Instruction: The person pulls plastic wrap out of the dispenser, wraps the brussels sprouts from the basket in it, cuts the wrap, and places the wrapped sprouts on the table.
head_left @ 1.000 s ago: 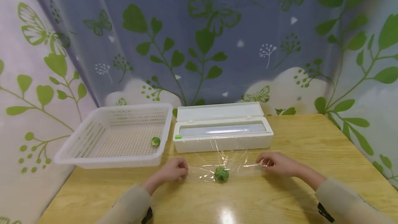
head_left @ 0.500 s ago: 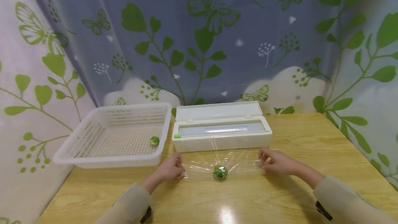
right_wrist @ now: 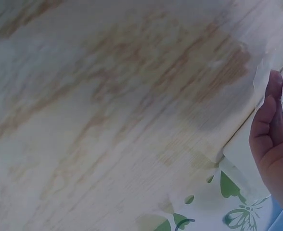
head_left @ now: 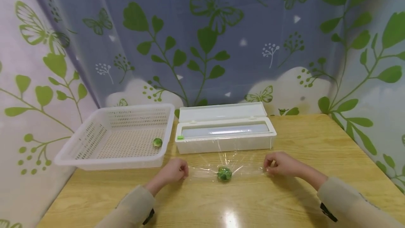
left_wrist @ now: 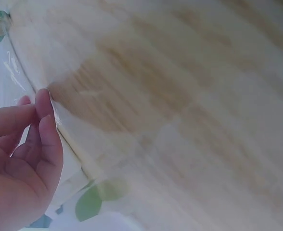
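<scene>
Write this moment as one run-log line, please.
left hand: pinches clear film; right hand: pinches same film; green sprout: between hands; white box: lid open; white basket: holds second sprout

A wooden table (head_left: 196, 205) bears a white basket (head_left: 117, 162) and film dispenser (head_left: 191, 147)

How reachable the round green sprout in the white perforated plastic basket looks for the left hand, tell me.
Likely not yet: the left hand pinches clear plastic film, and the basket wall stands between hand and sprout.
</scene>
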`<move>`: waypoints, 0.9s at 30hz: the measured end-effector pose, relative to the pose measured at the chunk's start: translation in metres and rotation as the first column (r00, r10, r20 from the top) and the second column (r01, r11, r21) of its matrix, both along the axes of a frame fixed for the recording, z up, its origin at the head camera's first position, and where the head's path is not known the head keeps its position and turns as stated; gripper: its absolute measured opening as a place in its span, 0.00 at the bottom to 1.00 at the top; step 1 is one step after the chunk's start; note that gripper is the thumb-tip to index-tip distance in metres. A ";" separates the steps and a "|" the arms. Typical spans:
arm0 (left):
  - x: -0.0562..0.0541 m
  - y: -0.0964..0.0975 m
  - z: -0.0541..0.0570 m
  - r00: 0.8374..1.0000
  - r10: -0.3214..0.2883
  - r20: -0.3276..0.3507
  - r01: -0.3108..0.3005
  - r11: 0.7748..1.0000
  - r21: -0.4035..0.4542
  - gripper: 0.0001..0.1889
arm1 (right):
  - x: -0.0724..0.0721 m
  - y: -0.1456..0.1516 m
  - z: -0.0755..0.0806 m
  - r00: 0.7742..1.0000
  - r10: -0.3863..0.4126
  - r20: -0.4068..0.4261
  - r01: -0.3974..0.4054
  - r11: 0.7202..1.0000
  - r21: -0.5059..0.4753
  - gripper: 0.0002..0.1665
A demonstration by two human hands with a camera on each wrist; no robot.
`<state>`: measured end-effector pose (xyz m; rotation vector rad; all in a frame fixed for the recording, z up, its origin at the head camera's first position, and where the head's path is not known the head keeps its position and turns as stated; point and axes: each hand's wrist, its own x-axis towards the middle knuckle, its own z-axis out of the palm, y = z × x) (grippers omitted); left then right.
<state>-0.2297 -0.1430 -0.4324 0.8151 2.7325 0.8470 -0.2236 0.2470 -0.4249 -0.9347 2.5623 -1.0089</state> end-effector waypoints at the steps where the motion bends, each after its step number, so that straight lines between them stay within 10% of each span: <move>1: -0.001 0.000 0.000 1.000 -0.004 0.004 0.004 1.000 -0.008 0.09 | -0.001 0.000 -0.001 1.000 0.003 -0.013 -0.003 1.000 0.011 0.04; 27: 0.006 0.007 0.009 0.999 -0.016 0.050 0.025 0.984 -0.176 0.10 | 0.008 -0.024 0.000 0.948 -0.012 -0.319 0.112 0.948 0.297 0.10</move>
